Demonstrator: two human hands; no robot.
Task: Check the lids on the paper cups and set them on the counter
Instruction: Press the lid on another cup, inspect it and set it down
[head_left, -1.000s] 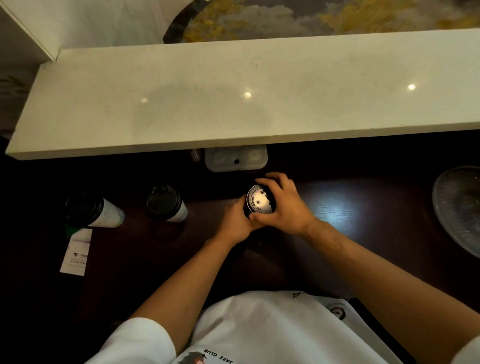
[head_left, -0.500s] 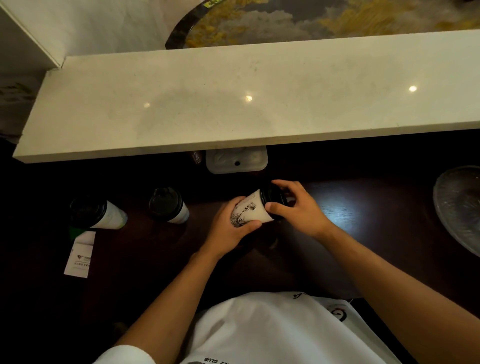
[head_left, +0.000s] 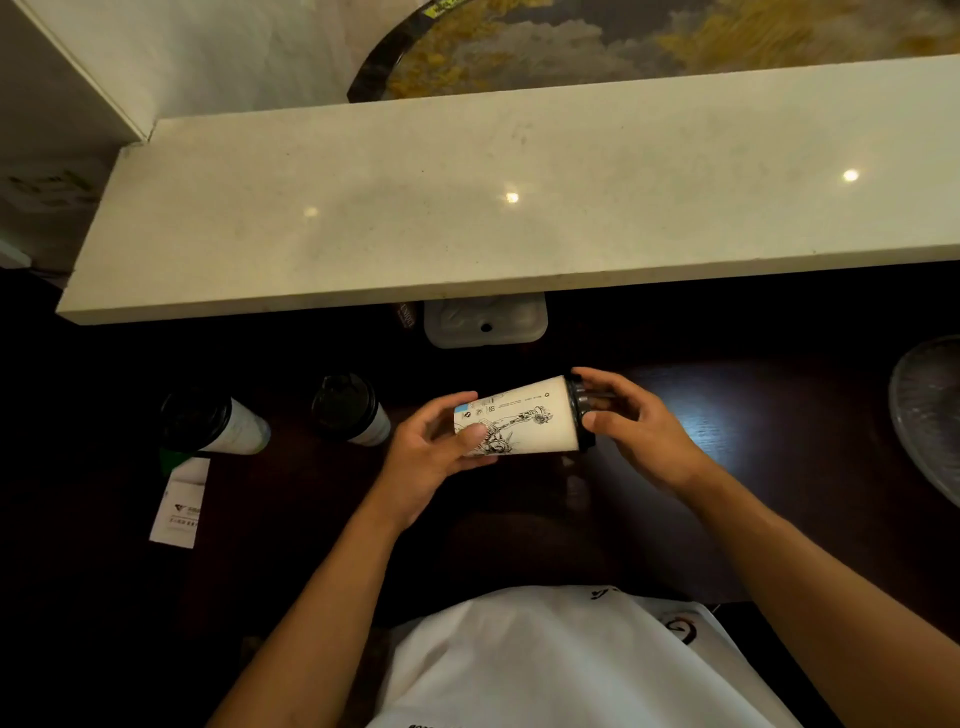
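Since the earlier frame we have tipped the cup (head_left: 524, 423) fully sideways above the dark worktop (head_left: 779, 441); our left hand (head_left: 431, 457) grips its base, our right hand (head_left: 631, 421) pinches the black lid (head_left: 581, 410)

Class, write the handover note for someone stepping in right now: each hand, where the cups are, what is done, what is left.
Left hand grips the base end of the printed cup, held sideways over the dark table.
Right hand grips its black lid.
Two other lidded cups stand on the dark table, to the left.
White counter: no cups set there yet.
Left: finish this lid check, then move all three up.
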